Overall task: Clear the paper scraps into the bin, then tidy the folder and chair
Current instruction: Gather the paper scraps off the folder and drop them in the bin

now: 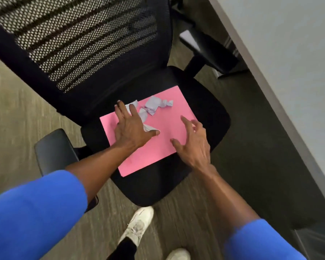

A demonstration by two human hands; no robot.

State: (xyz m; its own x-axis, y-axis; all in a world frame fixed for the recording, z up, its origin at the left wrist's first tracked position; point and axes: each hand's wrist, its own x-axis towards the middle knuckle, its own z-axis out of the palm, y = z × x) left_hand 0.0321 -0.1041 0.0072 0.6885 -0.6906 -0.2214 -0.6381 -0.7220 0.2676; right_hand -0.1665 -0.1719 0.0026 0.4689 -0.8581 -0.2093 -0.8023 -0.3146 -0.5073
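On chair seat (210,117), unmarked pink folder (169,139).

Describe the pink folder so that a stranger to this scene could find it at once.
Find the black mesh-backed office chair. On its seat lies the pink folder, flat, under crumpled pale paper scraps and both hands. It is the only pink thing there.
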